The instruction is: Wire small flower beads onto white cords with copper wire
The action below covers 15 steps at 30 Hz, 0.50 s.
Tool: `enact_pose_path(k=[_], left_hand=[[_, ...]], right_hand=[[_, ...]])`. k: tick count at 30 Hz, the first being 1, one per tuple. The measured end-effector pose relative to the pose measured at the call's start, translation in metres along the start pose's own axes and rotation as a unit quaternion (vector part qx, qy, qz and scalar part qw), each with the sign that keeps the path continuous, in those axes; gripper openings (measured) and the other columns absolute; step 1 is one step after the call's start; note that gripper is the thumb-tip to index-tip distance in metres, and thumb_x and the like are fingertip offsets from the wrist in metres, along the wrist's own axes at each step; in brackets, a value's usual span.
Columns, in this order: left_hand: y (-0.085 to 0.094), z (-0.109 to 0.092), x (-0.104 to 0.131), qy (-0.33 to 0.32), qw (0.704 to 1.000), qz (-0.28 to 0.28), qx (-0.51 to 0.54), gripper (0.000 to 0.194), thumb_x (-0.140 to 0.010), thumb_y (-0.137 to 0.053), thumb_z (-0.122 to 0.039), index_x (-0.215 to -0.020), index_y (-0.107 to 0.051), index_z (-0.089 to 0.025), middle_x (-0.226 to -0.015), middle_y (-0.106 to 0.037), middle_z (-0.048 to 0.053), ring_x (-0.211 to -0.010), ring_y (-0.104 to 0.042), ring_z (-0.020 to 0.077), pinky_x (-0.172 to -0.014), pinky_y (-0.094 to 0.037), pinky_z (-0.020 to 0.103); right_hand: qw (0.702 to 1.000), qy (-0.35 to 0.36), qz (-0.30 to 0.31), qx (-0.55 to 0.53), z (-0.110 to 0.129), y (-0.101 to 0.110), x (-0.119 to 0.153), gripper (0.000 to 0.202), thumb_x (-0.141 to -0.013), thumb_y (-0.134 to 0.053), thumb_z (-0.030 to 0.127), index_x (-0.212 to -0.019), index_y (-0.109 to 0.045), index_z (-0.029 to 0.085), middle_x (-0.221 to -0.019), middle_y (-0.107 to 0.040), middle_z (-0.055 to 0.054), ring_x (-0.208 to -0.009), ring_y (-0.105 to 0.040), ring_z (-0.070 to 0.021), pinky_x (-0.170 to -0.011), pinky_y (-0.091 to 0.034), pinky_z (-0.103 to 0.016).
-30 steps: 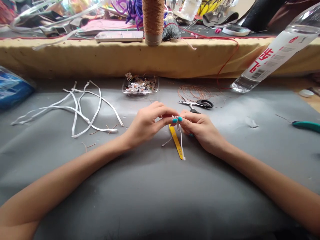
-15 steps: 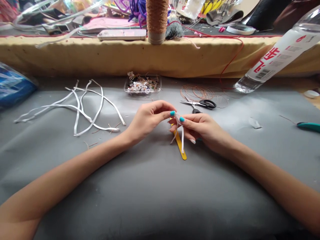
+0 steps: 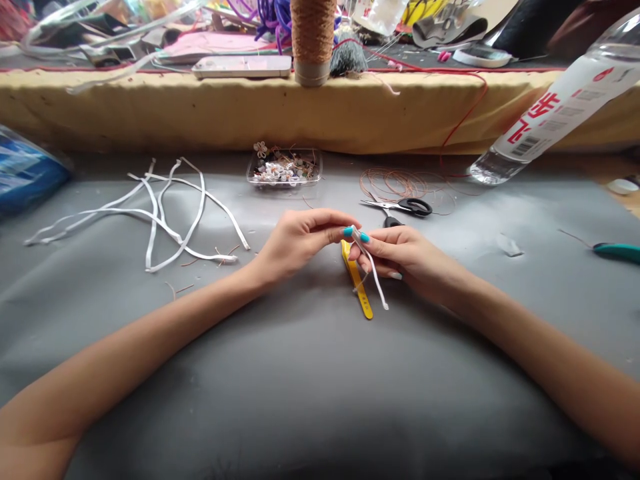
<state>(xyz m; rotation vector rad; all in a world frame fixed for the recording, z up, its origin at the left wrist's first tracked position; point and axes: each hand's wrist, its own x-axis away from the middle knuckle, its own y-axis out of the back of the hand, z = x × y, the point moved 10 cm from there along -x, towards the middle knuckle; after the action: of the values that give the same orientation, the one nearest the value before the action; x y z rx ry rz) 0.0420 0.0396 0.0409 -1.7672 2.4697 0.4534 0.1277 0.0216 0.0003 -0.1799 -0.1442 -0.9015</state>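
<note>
My left hand and my right hand meet at the middle of the grey table. Between thumb and fingers, each pinches the same white cord, bunched or folded at the fingertips. One end of the cord hangs down below my right hand; the folded part is largely hidden by the fingers. A thin brownish thread dangles beside it. Just under the hands lies a yellow strip-shaped tool, its upper end partly covered. Black-handled scissors rest right behind my right hand.
Loose white cords lie to the left. A clear tray of small beads and flowers stands behind, beside a coil of copper-coloured thread. A water bottle leans at the right, near a teal-handled tool. A cluttered ledge runs across the back.
The hanging end of the white cord has swung to the right. Both hands stay together, my left shifted slightly right, and my right hand's fingers have curled in a little.
</note>
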Motion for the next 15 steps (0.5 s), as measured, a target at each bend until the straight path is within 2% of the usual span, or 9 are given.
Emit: enact_pose_path(k=[3, 8, 12, 15], left_hand=[[-0.001, -0.008, 0.001, -0.045, 0.999, 0.007, -0.024, 0.019, -0.074, -0.060, -0.022, -0.089, -0.068, -0.014, -0.091, -0.068, 0.004, -0.083, -0.060, 0.0140, -0.074, -0.046, 0.022], [-0.004, -0.015, 0.003, -0.082, 0.994, 0.023, -0.062, 0.026, -0.077, -0.057, -0.021, -0.102, -0.064, -0.017, -0.088, -0.067, 0.003, -0.080, -0.060, 0.0130, -0.075, -0.046, 0.023], [-0.006, -0.018, 0.003, -0.094, 0.993, 0.032, -0.064, 0.016, -0.077, -0.057, -0.020, -0.088, -0.067, -0.014, -0.087, -0.067, 0.004, -0.080, -0.060, 0.0125, -0.073, -0.046, 0.021], [-0.004, -0.015, 0.002, -0.079, 0.995, 0.026, -0.058, 0.013, -0.077, -0.057, -0.020, -0.084, -0.066, -0.013, -0.083, -0.067, 0.003, -0.077, -0.060, 0.0118, -0.071, -0.046, 0.020]], right_hand=[[1.000, 0.000, -0.004, -0.005, 0.000, 0.002, 0.000, 0.026, -0.081, -0.052, 0.035, -0.075, -0.063, 0.013, -0.057, -0.049, 0.003, -0.041, -0.024, -0.0016, -0.039, -0.013, -0.020], [1.000, -0.003, 0.003, -0.002, 0.001, 0.001, 0.000, 0.027, -0.082, -0.052, 0.036, -0.074, -0.063, 0.013, -0.054, -0.046, 0.004, -0.042, -0.024, -0.0019, -0.038, -0.012, -0.020], [1.000, -0.014, 0.010, 0.005, -0.001, 0.001, 0.000, 0.027, -0.081, -0.053, 0.036, -0.073, -0.064, 0.013, -0.052, -0.045, 0.004, -0.042, -0.025, -0.0019, -0.039, -0.013, -0.020], [1.000, -0.011, 0.010, 0.012, 0.000, 0.001, -0.001, 0.027, -0.081, -0.053, 0.036, -0.075, -0.065, 0.012, -0.057, -0.051, 0.002, -0.041, -0.026, -0.0013, -0.039, -0.015, -0.021]])
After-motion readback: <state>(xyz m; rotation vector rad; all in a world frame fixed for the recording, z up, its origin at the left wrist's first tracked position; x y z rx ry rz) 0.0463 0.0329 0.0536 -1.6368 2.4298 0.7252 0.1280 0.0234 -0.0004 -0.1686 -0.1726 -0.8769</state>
